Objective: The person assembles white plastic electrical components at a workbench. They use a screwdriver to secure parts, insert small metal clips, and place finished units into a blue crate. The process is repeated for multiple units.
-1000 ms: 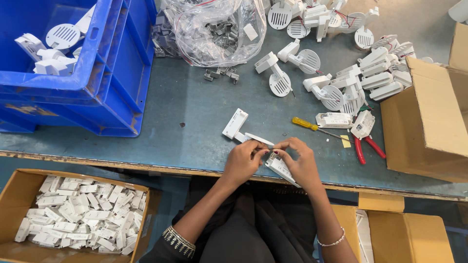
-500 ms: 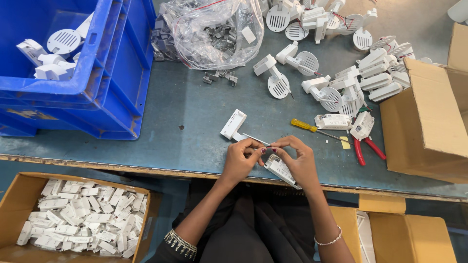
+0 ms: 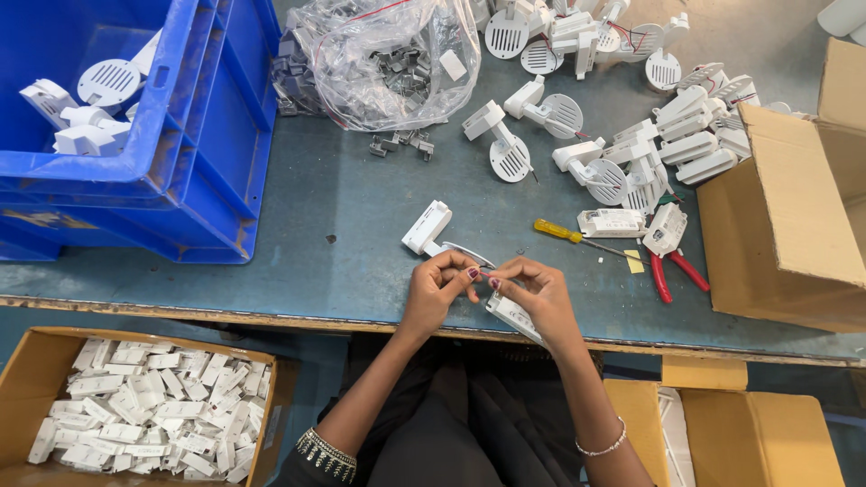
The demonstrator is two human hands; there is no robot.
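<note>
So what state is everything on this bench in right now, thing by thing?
Left hand: grip pinched at a small part, fingertips meeting the right's.
Right hand: shut on the white housing.
Plastic bag: open, holding grey metal clips.
Blue crate: partly filled with white pieces.
Screwdriver: lying flat, untouched.
Red pliers: lying flat.
Floor carton: open, full of white pieces.

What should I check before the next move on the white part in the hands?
1. Right hand holds the white part: ok.
2. Left hand fingertips meet the right hand's at the part's top end: ok.
3. What the fingertips pinch: cannot tell, too small.
4. Yellow screwdriver lies free on the table, right of the hands: ok.
5. Red pliers lie beside it, partly under a white housing: ok.
6. White bracket piece lies just beyond the left hand: ok.
</note>
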